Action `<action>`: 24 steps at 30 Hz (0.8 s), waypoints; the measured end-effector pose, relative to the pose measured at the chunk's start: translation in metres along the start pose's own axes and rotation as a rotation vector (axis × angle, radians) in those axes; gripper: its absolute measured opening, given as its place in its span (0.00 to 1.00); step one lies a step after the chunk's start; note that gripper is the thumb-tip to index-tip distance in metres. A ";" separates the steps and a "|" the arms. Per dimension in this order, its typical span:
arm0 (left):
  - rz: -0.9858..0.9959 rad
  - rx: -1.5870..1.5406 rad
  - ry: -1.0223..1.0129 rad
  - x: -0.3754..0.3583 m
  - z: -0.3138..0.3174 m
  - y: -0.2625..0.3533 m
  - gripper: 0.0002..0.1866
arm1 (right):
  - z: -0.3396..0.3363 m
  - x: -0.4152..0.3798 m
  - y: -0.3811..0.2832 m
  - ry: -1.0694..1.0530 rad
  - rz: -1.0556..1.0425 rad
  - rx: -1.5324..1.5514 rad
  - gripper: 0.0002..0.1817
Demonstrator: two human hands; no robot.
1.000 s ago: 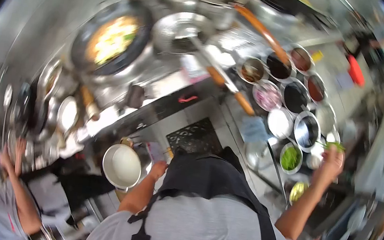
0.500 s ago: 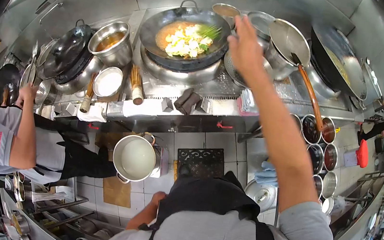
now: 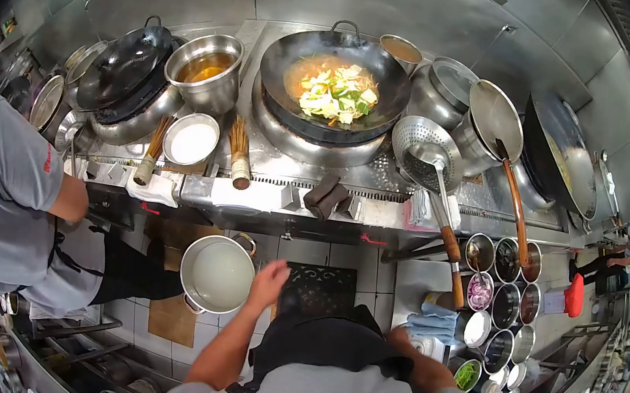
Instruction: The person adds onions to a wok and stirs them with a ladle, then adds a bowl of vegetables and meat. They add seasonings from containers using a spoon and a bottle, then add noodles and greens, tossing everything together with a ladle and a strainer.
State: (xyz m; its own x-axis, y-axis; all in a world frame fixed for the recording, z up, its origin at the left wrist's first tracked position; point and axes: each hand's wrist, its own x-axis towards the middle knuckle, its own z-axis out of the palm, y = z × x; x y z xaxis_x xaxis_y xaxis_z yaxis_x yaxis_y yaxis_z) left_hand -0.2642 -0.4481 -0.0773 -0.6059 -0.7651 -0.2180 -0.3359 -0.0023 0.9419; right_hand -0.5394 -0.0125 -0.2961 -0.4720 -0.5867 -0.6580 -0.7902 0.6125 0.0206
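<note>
My left hand [image 3: 269, 282] is loosely curled in front of my apron, beside the white pot [image 3: 218, 274], with nothing visible in it. Low at my right side is my right hand [image 3: 398, 338], near a folded blue cloth [image 3: 432, 321]; its fingers are hidden. Ahead on the stove sits a black wok [image 3: 280, 65] holding chopped pale and green vegetables [image 3: 338, 95] in reddish liquid. To its right, a ladle [image 3: 424, 165] rests in a perforated strainer [image 3: 410, 129], their wooden handles pointing toward me.
Several metal seasoning containers [image 3: 506, 305] stand at the right. A pot of amber liquid [image 3: 216, 88], a bowl of white contents [image 3: 191, 139] and two bamboo brushes [image 3: 240, 156] line the left stove. A co-worker [image 3: 16, 197] stands at left. A dark mat [image 3: 318, 280] lies on the floor.
My right hand has dropped from beside the wok to my right side. My left hand has come up and forward. The separate green bunch in the wok no longer shows. The view has shifted.
</note>
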 end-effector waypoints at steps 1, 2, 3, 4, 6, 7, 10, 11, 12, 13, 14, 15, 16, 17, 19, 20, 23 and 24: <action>0.137 0.062 0.028 0.026 0.001 0.031 0.22 | 0.005 -0.048 0.008 -0.083 -0.371 -0.388 0.20; 0.273 0.125 0.056 0.051 0.002 0.063 0.23 | 0.001 -0.075 0.010 -0.301 -0.166 -0.322 0.20; 0.266 0.251 0.014 0.068 -0.003 0.115 0.22 | 0.004 -0.103 0.030 -0.215 -0.109 -0.178 0.22; 0.470 0.360 0.103 0.091 0.004 0.134 0.25 | -0.002 -0.130 0.040 -0.101 -0.079 -0.148 0.23; 0.602 0.633 0.086 0.129 0.014 0.172 0.36 | 0.004 -0.155 0.055 -0.032 0.164 0.305 0.24; 0.501 0.797 -0.007 0.144 0.020 0.183 0.39 | 0.022 -0.157 0.066 -0.076 0.379 0.730 0.25; 0.210 1.083 -0.355 0.170 0.045 0.209 0.49 | 0.011 -0.142 0.057 0.195 0.980 1.629 0.25; 0.132 1.113 -0.430 0.174 0.052 0.212 0.50 | -0.011 -0.135 0.048 0.384 1.195 1.868 0.25; 0.128 1.196 -0.431 0.177 0.061 0.213 0.51 | -0.031 -0.133 0.042 0.428 1.030 1.945 0.32; 0.178 1.216 -0.410 0.182 0.065 0.202 0.51 | -0.044 -0.122 0.044 0.380 0.846 2.116 0.34; 0.186 1.203 -0.393 0.187 0.067 0.194 0.50 | -0.058 -0.106 0.038 0.497 0.829 2.203 0.31; 0.145 1.184 -0.346 0.183 0.073 0.195 0.46 | -0.082 -0.099 0.031 0.534 0.814 2.193 0.25; 0.159 1.159 -0.283 0.183 0.077 0.189 0.41 | -0.091 -0.085 0.033 0.512 0.744 2.206 0.26; 0.145 1.142 -0.260 0.177 0.080 0.193 0.39 | -0.091 -0.071 0.037 0.484 0.666 2.209 0.27; 0.155 0.904 -0.111 0.164 0.080 0.179 0.36 | -0.106 -0.067 0.033 0.494 0.608 2.290 0.27; 0.160 0.724 -0.020 0.160 0.080 0.163 0.33 | -0.114 -0.067 0.033 0.494 0.566 2.327 0.26; -0.432 -0.581 -0.252 0.108 0.075 0.130 0.19 | -0.122 -0.082 0.030 0.326 0.576 2.401 0.30; -0.422 -0.835 -0.408 0.088 0.072 0.111 0.18 | -0.117 -0.084 0.028 0.335 0.418 2.276 0.34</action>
State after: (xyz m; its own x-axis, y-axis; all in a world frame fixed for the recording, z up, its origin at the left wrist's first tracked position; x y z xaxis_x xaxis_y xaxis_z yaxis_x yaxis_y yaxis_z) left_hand -0.4073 -0.4692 -0.0104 -0.8062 -0.3207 -0.4971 -0.0632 -0.7888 0.6114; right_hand -0.5674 -0.0085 -0.1527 -0.6432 -0.2092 -0.7366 0.7614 -0.0734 -0.6441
